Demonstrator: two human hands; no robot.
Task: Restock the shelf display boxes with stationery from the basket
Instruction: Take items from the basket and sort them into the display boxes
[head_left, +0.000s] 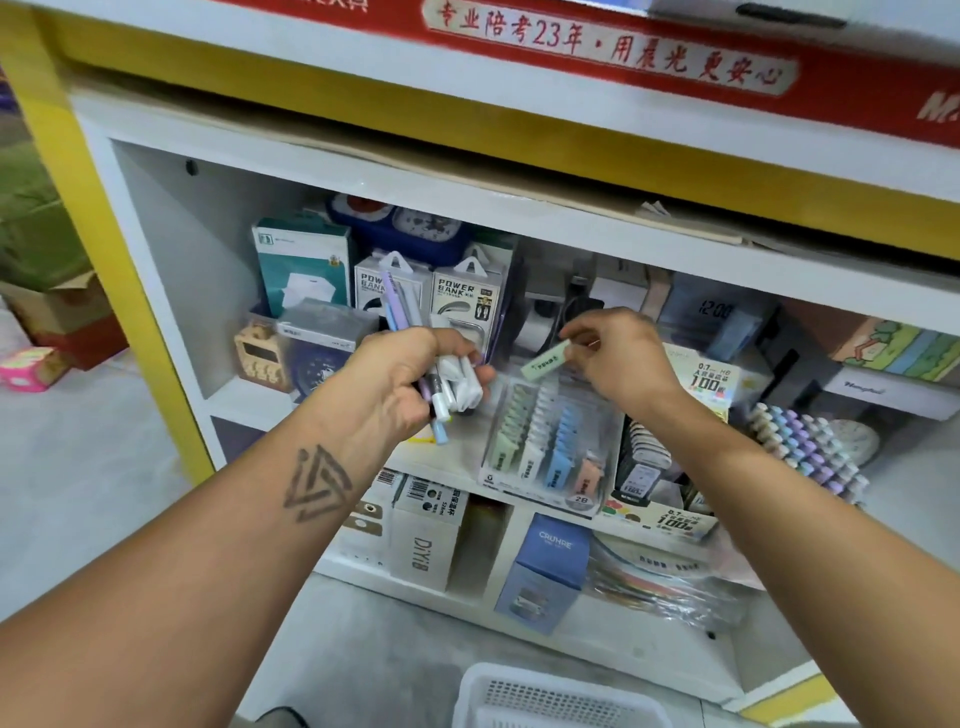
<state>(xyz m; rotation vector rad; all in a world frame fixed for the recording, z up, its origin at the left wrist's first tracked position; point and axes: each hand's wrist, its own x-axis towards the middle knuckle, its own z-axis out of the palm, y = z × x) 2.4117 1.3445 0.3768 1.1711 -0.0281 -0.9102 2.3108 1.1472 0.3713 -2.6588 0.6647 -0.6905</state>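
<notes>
My left hand (402, 376) grips a bundle of pens and small white cases (447, 384), held upright in front of the middle shelf. My right hand (618, 353) pinches one pale green lead case (545, 364) just above a clear display box (550, 441). That box stands on the shelf and holds rows of green, white, blue and pink cases. The white basket (550, 699) sits on the floor at the bottom edge of the view, and its contents are not visible.
Power bank packs (467, 296) and a teal box (304, 270) stand behind my left hand. A second display box of dark cases (644, 462) and pastel erasers (810, 447) sit to the right. Boxes fill the lower shelf (545, 561). A yellow post (104, 260) frames the left side.
</notes>
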